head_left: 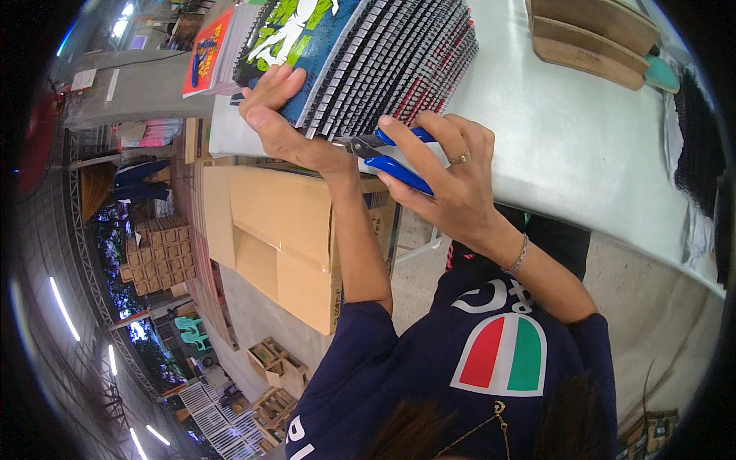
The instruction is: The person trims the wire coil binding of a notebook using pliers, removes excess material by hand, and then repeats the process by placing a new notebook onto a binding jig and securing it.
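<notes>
A thick row of spiral-bound notebooks (391,65) stands on the table with its black wire spines toward me. The leftmost notebook has a blue and green cover (326,38) with a white figure. My left hand (287,130) is closed about the near corner of that notebook, fingers against its cover. In my right hand (460,169) are pliers (400,175) with blue handles, the handles spread apart. The plier jaws reach the near end of a wire spine, beside my left wrist. Whether they grip the wire cannot be seen.
The notebooks rest on a pale, shiny table (552,146). Brown boards (590,42) lie at its far right. Orange-covered books (211,54) are stacked at the far left. An open cardboard box (284,238) stands below the table edge at left, near my left forearm.
</notes>
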`<state>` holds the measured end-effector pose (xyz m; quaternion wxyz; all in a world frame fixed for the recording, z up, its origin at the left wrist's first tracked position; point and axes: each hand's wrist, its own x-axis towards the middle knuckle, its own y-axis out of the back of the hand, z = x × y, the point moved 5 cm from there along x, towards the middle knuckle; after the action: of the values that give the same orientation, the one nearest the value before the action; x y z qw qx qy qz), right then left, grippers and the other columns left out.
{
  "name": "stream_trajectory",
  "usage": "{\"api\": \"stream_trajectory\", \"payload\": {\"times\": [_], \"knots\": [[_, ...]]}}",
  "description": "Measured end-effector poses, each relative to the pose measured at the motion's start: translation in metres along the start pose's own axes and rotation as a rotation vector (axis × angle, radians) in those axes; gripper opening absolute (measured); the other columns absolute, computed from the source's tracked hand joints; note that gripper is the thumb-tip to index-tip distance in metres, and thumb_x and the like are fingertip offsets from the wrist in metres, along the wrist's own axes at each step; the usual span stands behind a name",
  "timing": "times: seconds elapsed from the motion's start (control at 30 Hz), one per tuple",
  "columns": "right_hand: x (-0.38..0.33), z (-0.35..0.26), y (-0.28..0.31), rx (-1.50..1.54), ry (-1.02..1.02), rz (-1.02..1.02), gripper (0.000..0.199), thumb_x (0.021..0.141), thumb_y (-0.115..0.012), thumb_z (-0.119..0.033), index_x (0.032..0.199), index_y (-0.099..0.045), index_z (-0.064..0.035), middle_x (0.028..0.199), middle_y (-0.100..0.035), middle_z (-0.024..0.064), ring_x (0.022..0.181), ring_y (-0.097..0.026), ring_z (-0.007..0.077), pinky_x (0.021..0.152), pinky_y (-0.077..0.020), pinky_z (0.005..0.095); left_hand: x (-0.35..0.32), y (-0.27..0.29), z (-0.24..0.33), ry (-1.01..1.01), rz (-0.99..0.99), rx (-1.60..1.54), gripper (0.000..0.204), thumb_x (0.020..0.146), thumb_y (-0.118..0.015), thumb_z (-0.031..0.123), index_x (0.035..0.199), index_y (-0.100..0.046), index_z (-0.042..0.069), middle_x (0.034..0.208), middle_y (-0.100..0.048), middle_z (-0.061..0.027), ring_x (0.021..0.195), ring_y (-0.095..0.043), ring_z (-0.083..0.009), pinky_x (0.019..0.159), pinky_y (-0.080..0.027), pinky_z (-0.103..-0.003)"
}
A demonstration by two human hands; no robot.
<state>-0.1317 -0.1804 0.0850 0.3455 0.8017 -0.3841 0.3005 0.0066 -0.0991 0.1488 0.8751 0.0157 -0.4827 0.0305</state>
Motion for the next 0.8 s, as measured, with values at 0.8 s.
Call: {"api": "stream_trajectory", "payload": {"times": [0.8], "knots": [[-0.005, 0.008, 0.005, 0.024, -0.101, -0.039, 0.056, 0.077, -0.074, -0.039, 0.126, -0.058, -0.0166, 0.115, -0.050, 0.0067, 0.107, -0.043, 0.0253, 0.088, -0.0327, 0.0416, 0.002, -0.001, -0.008, -0.040, 0.048, -0.045, 0.059, 0.105, -0.021, 0.038, 0.083, -0.062, 0.001, 0.087, -0.059, -0.0099, 0.094, -0.057, -0.0248, 0.101, -0.036, -0.043]]}}
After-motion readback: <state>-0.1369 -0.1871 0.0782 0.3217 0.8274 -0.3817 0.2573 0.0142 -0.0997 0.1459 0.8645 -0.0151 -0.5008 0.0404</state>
